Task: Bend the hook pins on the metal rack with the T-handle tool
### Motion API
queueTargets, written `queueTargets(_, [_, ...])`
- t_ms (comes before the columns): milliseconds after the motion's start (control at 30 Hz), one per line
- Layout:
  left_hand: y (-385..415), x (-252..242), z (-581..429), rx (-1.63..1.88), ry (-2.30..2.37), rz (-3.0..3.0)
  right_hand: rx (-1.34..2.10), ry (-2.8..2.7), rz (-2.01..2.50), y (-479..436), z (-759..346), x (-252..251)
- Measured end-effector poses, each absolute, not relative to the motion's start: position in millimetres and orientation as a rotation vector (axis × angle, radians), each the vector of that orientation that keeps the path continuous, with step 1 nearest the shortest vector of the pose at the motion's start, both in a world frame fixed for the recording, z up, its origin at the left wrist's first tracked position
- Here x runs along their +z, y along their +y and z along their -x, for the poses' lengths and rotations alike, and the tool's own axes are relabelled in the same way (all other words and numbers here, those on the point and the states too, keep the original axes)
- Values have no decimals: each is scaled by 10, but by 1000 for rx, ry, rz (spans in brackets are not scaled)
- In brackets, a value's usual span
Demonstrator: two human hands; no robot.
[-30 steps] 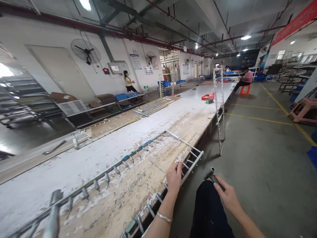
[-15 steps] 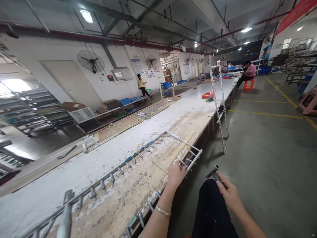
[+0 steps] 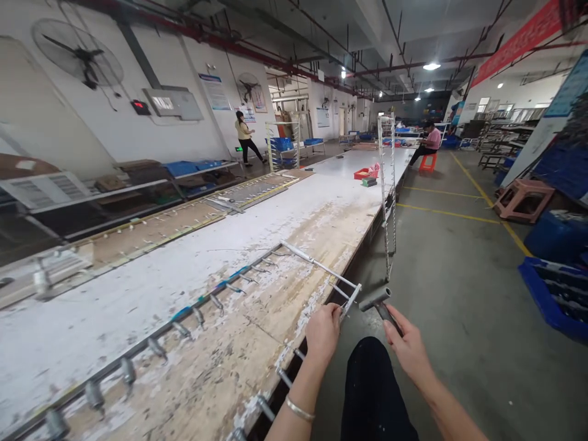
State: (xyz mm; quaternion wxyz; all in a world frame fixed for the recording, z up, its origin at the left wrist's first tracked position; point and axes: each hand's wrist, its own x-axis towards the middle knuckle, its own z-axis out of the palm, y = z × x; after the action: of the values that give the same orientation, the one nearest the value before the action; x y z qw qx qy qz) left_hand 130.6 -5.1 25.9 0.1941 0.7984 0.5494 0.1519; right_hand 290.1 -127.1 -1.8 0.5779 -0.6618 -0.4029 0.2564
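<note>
My right hand [image 3: 407, 343] is wrapped round the handle of a T-shaped hammer [image 3: 375, 299] with a hollow, pipe-like metal head. The hammer is held up beside the table edge, its head close to the corner of a long metal frame [image 3: 337, 275]. At the near rail of this frame my left hand [image 3: 322, 334] is closed in a pinch; its fingers hide what lies between them. Small metal pegs [image 3: 156, 348] stick inward from the far rail, which has blue marks. More pegs along the near rail show past my left wrist.
The frame lies on a long, worn white table [image 3: 257, 245]. An upright rack-like frame [image 3: 388, 202] leans at its right edge. Farther along are a red tray [image 3: 365, 174] and a seated person [image 3: 430, 141]; another person [image 3: 245, 138] is at the left. A blue crate [image 3: 551, 306] stands right.
My view has turned right. The hammer has come up and left, nearer to my left hand and the frame's corner. My left hand stays at the near rail.
</note>
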Motion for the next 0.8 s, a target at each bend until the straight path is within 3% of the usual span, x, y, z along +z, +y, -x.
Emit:
queueTargets(233, [-63, 202, -1312, 435, 1579, -2214, 147, -1260, 1504, -1084, -2866, 466])
queueTargets(467, [-73, 210, -1321, 401, 1567, -2254, -181, -1400, 1420, -1039, -2909, 325])
queueTargets(667, [-93, 179, -1337, 447, 1548, -2283, -103, -1798, 1603, -1028, -2952, 170])
queueTargets(800, [-86, 192, -1342, 435, 1537, -2270, -157, -1750, 1568, -1032, -2949, 235])
